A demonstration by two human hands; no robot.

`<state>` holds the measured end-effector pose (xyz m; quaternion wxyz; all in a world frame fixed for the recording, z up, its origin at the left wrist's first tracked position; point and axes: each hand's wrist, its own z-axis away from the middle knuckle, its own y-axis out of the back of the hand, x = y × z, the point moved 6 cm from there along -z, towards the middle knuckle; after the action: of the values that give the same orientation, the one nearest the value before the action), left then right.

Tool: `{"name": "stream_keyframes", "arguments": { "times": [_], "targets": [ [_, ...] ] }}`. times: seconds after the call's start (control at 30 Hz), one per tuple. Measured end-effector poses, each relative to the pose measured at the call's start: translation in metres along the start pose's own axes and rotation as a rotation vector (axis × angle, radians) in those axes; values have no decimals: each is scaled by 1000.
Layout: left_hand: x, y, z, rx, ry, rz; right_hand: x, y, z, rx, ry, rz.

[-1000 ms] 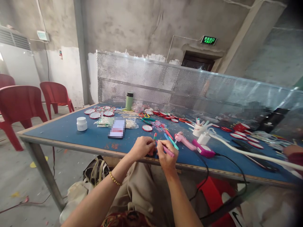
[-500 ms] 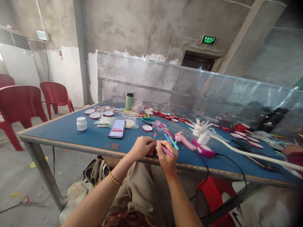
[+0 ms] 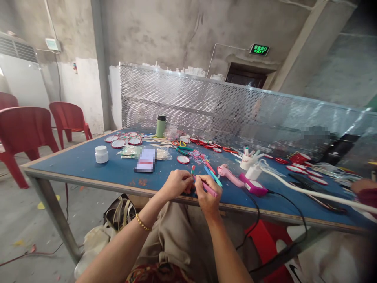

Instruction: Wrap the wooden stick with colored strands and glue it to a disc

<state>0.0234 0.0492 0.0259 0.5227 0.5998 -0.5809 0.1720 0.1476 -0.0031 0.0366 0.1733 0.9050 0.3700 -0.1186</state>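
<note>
My right hand point(image 3: 208, 193) is closed around a pink marker pen point(image 3: 209, 188), its tip pointing left toward my other hand. Close against it, at the front edge of the table, my left hand point(image 3: 178, 184) is closed on a small piece with a red and green end point(image 3: 193, 169) that sticks up past the fingers; most of this piece is hidden. Just beyond my right hand lie blue and teal marker pens point(image 3: 216, 179). A small round disc with a red rim point(image 3: 183, 159) rests farther back on the blue table point(image 3: 118, 173).
Left of my hands are a phone point(image 3: 145, 160) and a white jar point(image 3: 101, 154). Pliers point(image 3: 184, 149), a green bottle point(image 3: 160, 126) and several discs lie behind. To the right are a pink tool point(image 3: 231, 175), a purple device point(image 3: 255, 186), cables and another person's hand point(image 3: 363, 186).
My hands stay in almost the same place, with the pen still in the right one. The other person's hand at the right edge has shifted slightly.
</note>
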Motion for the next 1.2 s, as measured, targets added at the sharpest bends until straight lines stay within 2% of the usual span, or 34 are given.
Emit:
{"name": "stream_keyframes", "arguments": {
  "times": [1.2],
  "targets": [
    [-3, -1, 0, 8, -3, 11, -1, -1, -1, 14, 19, -3]
  ]
}}
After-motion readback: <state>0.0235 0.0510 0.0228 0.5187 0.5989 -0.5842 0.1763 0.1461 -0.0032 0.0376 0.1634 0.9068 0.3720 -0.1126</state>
